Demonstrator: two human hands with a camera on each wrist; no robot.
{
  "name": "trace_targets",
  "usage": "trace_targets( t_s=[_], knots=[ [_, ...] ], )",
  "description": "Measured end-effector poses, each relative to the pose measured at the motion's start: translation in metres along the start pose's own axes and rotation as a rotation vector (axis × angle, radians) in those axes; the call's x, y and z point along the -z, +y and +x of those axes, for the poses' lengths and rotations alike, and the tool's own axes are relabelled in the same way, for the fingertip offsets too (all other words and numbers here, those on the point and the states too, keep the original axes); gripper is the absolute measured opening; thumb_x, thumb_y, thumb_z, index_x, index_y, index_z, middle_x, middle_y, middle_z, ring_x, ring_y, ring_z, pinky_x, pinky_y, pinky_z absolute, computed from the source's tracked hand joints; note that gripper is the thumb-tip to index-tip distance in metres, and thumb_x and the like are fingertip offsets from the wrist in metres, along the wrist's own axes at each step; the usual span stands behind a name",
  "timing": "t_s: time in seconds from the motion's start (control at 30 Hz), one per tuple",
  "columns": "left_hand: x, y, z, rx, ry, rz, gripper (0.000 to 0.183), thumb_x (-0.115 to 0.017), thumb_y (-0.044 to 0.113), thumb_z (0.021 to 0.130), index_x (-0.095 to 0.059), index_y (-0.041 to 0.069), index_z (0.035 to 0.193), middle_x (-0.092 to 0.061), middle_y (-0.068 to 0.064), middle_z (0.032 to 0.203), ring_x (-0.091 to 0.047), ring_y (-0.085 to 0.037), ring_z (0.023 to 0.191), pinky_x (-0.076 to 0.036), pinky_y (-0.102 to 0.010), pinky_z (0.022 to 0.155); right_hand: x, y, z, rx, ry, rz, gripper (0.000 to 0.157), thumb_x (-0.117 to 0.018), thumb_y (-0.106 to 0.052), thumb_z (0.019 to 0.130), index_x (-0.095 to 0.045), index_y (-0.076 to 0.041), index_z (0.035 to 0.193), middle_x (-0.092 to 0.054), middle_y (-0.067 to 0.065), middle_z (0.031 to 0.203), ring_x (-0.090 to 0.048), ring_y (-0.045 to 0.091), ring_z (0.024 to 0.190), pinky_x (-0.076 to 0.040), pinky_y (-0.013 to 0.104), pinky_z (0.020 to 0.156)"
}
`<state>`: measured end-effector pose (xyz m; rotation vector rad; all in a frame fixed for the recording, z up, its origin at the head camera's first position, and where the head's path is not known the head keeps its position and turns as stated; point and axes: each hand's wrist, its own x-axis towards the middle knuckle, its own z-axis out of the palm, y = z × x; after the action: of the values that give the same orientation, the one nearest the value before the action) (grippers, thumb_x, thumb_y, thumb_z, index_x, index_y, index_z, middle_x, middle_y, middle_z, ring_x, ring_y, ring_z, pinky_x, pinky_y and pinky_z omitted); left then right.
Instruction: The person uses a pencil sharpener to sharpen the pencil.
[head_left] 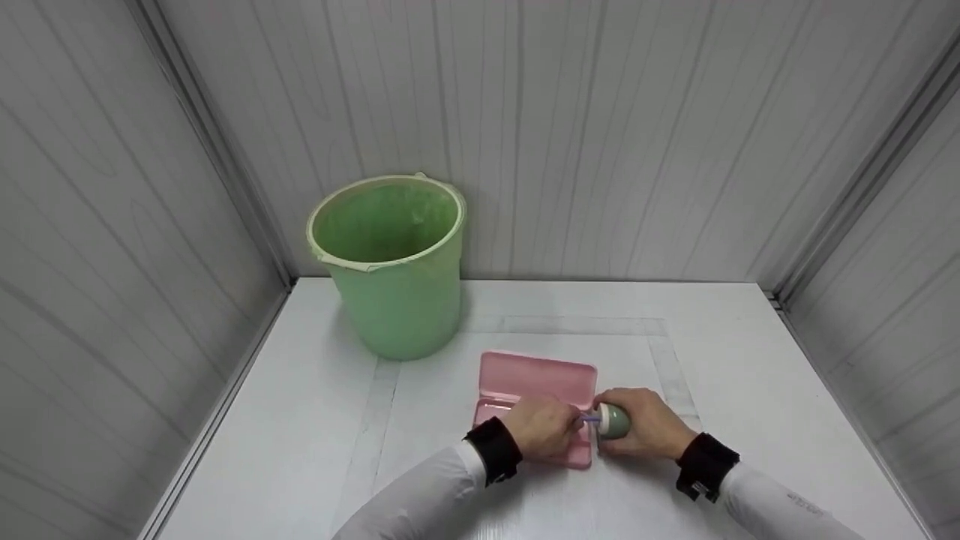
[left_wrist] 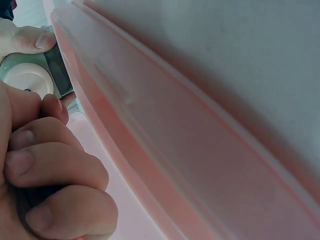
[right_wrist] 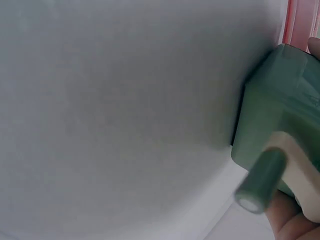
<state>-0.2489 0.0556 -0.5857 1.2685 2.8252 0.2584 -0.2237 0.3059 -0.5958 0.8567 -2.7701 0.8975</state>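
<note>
My left hand pinches a thin purple pencil, its end at the cream front of a green hand-crank pencil sharpener. Fingers of my right hand grip the sharpener around its body. In the right wrist view, the crank handle sticks out from the sharpener on a cream arm. Under the left hand lies an open pink pencil case, lid tilted back. The left wrist view shows the curled fingers of the left hand close by the case wall.
A tall green bucket stands at the back left of the white table. Clear tape strips mark a rectangle on the tabletop. Grey panel walls enclose the table at the back and both sides.
</note>
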Motion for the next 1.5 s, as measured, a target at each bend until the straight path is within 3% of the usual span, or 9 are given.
trace_targets(
  t_s=[0.13, 0.57, 0.63, 0.8, 1.0, 1.13, 1.23, 1.5],
  knots=[
    [-0.001, 0.002, 0.001, 0.011, -0.022, -0.011, 0.018, -0.073, 0.028, 0.099, -0.067, 0.023, 0.083, -0.054, 0.009, 0.069, -0.051, -0.009, 0.062, -0.047, -0.030, 0.055, -0.003, 0.002, 0.000, 0.006, 0.019, 0.029, 0.056, -0.103, -0.024, 0.069, -0.079, -0.013, 0.118, -0.085, 0.002, 0.109, -0.069, 0.001, 0.095, -0.056, 0.027, 0.083],
    [0.003, 0.007, 0.004, 0.038, -0.018, -0.012, 0.010, -0.074, 0.026, 0.097, -0.070, 0.022, 0.088, -0.061, 0.006, 0.072, -0.053, -0.010, 0.063, -0.053, -0.031, 0.059, -0.002, 0.000, 0.002, -0.024, 0.016, 0.035, 0.055, -0.103, -0.025, 0.069, -0.079, -0.020, 0.118, -0.085, -0.001, 0.109, -0.068, 0.001, 0.094, -0.055, 0.026, 0.083],
    [0.003, 0.008, 0.005, 0.035, -0.018, -0.008, 0.006, -0.073, 0.025, 0.097, -0.075, 0.023, 0.093, -0.064, 0.006, 0.074, -0.055, -0.010, 0.065, -0.055, -0.030, 0.061, -0.002, 0.000, 0.003, -0.019, 0.017, 0.031, 0.054, -0.103, -0.025, 0.069, -0.079, -0.021, 0.118, -0.085, -0.001, 0.109, -0.068, 0.001, 0.094, -0.055, 0.026, 0.082],
    [0.002, 0.009, 0.009, 0.021, -0.016, 0.004, 0.014, -0.068, 0.027, 0.105, -0.081, 0.023, 0.103, -0.067, 0.006, 0.076, -0.054, -0.009, 0.064, -0.055, -0.028, 0.063, -0.001, 0.000, 0.003, -0.018, 0.008, 0.016, 0.056, -0.104, -0.025, 0.069, -0.079, -0.021, 0.118, -0.085, -0.002, 0.109, -0.069, 0.001, 0.094, -0.055, 0.026, 0.083],
    [0.000, 0.009, 0.012, -0.028, 0.025, 0.069, 0.014, -0.068, 0.029, 0.105, -0.081, 0.023, 0.101, -0.066, 0.007, 0.072, -0.052, -0.008, 0.061, -0.053, -0.027, 0.058, -0.001, -0.001, 0.003, -0.030, -0.001, 0.017, 0.055, -0.104, -0.025, 0.069, -0.079, -0.022, 0.118, -0.085, -0.002, 0.110, -0.069, 0.002, 0.095, -0.056, 0.027, 0.084],
    [0.000, 0.010, 0.014, -0.062, 0.043, 0.118, 0.015, -0.068, 0.028, 0.105, -0.080, 0.022, 0.098, -0.070, 0.006, 0.073, -0.058, -0.010, 0.062, -0.056, -0.028, 0.058, -0.001, -0.001, 0.003, -0.036, 0.003, 0.022, 0.054, -0.104, -0.024, 0.069, -0.078, -0.023, 0.116, -0.084, -0.004, 0.110, -0.069, 0.002, 0.096, -0.057, 0.027, 0.084],
    [0.000, 0.012, 0.015, -0.062, 0.041, 0.120, 0.017, -0.068, 0.029, 0.105, -0.078, 0.021, 0.094, -0.071, 0.006, 0.074, -0.062, -0.011, 0.063, -0.057, -0.029, 0.058, -0.001, -0.001, 0.002, -0.033, 0.012, 0.011, 0.055, -0.104, -0.024, 0.068, -0.078, -0.022, 0.116, -0.084, -0.005, 0.111, -0.070, 0.002, 0.097, -0.058, 0.027, 0.086],
    [-0.001, 0.013, 0.017, -0.036, 0.009, 0.100, 0.014, -0.070, 0.029, 0.102, -0.076, 0.021, 0.093, -0.068, 0.006, 0.073, -0.055, -0.009, 0.060, -0.056, -0.028, 0.057, -0.001, -0.002, 0.001, -0.043, 0.001, 0.000, 0.056, -0.105, -0.024, 0.068, -0.077, -0.022, 0.117, -0.083, -0.007, 0.110, -0.070, 0.001, 0.098, -0.058, 0.028, 0.087]
  ],
)
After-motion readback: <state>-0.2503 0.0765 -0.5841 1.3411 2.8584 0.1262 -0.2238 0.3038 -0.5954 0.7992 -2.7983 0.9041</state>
